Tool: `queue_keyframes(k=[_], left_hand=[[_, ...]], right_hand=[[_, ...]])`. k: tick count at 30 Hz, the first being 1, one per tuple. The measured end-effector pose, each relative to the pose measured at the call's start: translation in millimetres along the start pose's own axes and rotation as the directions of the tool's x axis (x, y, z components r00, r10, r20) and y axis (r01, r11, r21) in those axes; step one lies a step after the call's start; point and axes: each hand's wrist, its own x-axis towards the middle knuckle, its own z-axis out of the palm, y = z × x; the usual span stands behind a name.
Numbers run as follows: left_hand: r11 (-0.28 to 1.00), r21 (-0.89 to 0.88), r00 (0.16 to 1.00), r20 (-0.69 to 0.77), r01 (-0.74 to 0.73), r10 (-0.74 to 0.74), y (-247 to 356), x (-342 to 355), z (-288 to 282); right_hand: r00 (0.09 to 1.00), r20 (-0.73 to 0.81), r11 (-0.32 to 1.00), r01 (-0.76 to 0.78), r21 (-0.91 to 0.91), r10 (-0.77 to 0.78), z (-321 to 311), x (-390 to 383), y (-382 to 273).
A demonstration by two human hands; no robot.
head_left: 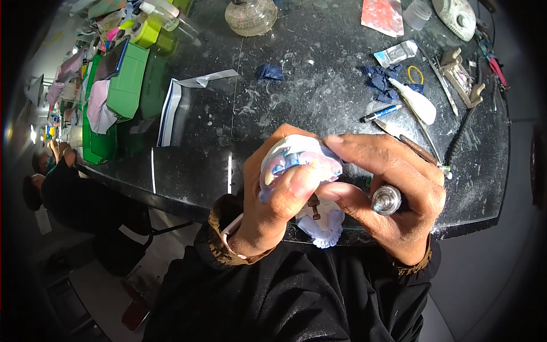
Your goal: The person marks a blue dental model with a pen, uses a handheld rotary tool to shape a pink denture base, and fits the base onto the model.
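Observation:
My left hand is wrapped round a dental model, its thumb pressed over the front. The model has a white base, pinkish gums and blue patches along the tooth row. Thumb and forefinger of my right hand touch the model's right side. The other fingers of that hand curl round a silver metal handpiece, seen end-on, so its length is hidden. Just below the hands, near the table edge, lies a lavender dental cast with a brass screw piece beside it, partly covered by my hands.
Right of my hands lie a white tube, a blue pen, carving tools and a black coiled cord. Blue wax scraps sit farther back. A glass jar stands behind, green bins at left. Another person sits far left.

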Motion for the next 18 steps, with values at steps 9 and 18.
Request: queue_keyframes(k=[9,18], left_hand=[[0.997,-0.057,0.996,-0.072,-0.053,0.049,-2,2,3],[0.985,0.020,0.983,-0.072,-0.170,0.171,-12,-2,1]], right_hand=[[0.993,-0.065,0.995,0.097,-0.019,-0.098,2,-1,3],[0.997,0.012,0.996,0.077,0.043,-0.077,-4,-3,4]])
